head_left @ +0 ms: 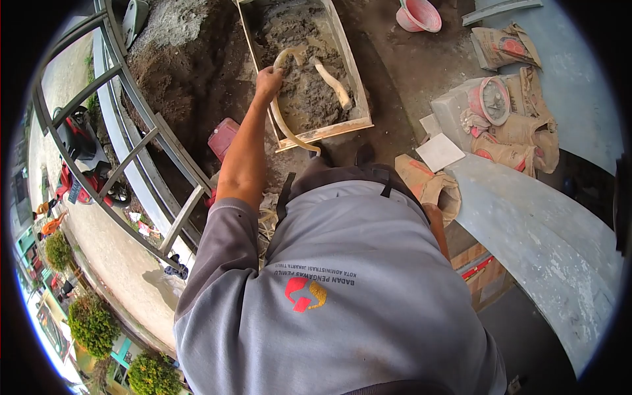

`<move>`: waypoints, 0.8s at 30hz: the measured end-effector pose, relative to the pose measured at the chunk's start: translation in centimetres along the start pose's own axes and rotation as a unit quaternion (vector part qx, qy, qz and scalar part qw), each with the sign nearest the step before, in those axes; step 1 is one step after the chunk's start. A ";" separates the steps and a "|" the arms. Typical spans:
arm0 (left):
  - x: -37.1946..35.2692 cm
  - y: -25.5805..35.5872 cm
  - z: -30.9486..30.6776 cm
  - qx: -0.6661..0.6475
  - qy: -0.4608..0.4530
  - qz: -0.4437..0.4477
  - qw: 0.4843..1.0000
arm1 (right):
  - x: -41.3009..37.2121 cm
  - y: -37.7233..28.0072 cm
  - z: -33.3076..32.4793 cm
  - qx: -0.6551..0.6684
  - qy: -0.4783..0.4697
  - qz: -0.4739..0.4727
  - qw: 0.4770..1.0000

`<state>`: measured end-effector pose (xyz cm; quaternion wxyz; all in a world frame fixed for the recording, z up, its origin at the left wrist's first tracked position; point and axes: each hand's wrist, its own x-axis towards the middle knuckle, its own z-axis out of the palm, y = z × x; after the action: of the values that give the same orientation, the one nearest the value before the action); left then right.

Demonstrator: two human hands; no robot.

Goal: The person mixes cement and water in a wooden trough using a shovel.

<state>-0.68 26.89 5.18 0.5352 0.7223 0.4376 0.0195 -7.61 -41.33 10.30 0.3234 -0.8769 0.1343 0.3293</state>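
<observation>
Nearest is the person's own grey shirt (355,289), seen from above, with the shoes (320,155) just short of the trough's (329,130) near edge. The right hand is out of sight. Only a strip of forearm shows past the shirt, nearer than the trough and to its right, so I cannot tell whether that hand is open or holds anything.

The left arm reaches forward, and the left hand (268,80) is closed in a full fist around the hose (279,120), above the trough's left wall. The hose comes up from the ground at the trough's near left corner and bends through the fist. It then arcs over so that its end dips toward the mix (309,105) in the middle of the trough. No water is visible at the end.

The grip sits close to the free end, which should make aiming easy. The end is best held low and well inside the walls, away from the left one. The slack by the shoes could kink or catch a foot.

A pale handle (332,82) lies in the mix, right of the hose end. Left of the trough are a red can (222,137), then sand (178,59), then a railing (131,148). To its right lie a tile (440,151) and sacks (510,141). Beyond its far right corner is a pink bucket (419,14).
</observation>
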 end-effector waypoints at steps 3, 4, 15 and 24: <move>0.0 -2.8 -0.6 0.001 -0.002 -0.040 0.999 | 0.3 -0.2 0.2 0.021 0.006 0.033 0.999; -0.2 -3.5 -0.5 -0.004 -0.007 -0.044 0.999 | 0.7 -0.1 0.4 0.017 0.001 0.022 1.000; -3.5 -4.8 2.4 -0.120 -0.116 -0.142 0.976 | 1.6 -1.6 0.2 0.029 -0.018 0.018 0.999; -4.8 -6.6 3.4 -0.289 -0.171 -0.235 0.912 | 0.8 0.5 0.1 0.022 -0.005 0.010 1.000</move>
<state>-5.94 21.51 0.63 0.7765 0.4046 0.4714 -0.1054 -7.31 -41.64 9.45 0.3397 -0.8666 0.1486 0.3339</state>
